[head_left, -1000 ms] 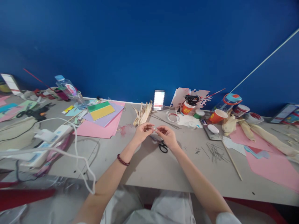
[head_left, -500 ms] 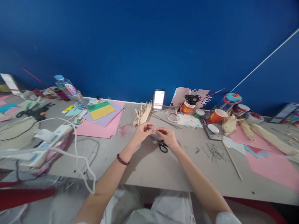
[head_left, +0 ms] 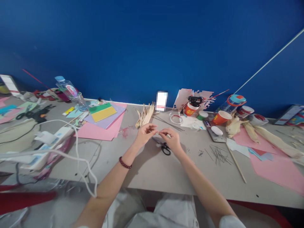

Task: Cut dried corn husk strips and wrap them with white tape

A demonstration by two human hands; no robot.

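Closely paired, left hand [head_left: 143, 135], right hand [head_left: 173, 139] near black-handled scissors [head_left: 166, 149], fingertips pinched; cannot tell whether they hold anything.

The left forearm [head_left: 113, 182] and right forearm [head_left: 200, 179] slanted inward from the near side. The left hand [head_left: 143, 136] and right hand [head_left: 173, 139] nearly met, both loosely curled.

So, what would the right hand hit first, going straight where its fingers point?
Probably the left hand: its fingertips sit just ahead of the right hand, though depth is unclear.
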